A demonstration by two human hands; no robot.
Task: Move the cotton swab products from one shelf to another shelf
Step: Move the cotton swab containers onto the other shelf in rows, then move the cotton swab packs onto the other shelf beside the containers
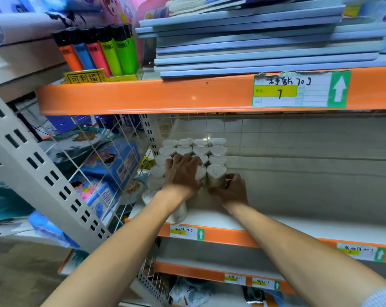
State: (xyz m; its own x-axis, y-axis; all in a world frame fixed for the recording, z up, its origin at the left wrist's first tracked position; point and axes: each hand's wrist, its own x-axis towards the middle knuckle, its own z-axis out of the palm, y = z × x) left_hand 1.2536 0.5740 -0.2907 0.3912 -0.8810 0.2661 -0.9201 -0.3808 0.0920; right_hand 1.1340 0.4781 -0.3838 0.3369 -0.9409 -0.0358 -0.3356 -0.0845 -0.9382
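1. The right hand (230, 189) has its fingers (229, 177) curled around the lower part of the front-right heart-shaped cotton swab tub (216, 179). The thumb side is at the tub's front and the fingertips wrap the right wall. It is holding this tub.

2. The left hand (182, 173) lies palm down over the neighbouring tubs, with fingers bent over their heart lids. It seems to press or steady them; I cannot tell if it really grips one.

3. The held tub stands upright, its long axis vertical. From the right fingers it lies at about 10 o'clock, touching them. The right hand is clearly the nearer one to it.

4. Behind, toward 12 o'clock, the block of cotton swab tubs (194, 149) stands in close rows on the white shelf (287, 222), packed against the back left corner beside the wire grid divider (103, 156). One more tub (180, 212) stands near the front edge, partly under the left forearm.

5. In my judgement, the tub must come out toward 6 o'clock or straight up, because its left and back sides touch neighbours.

6. Above is the orange shelf edge (143, 96), with lighters (97, 49) and stacked notebooks (254, 41).
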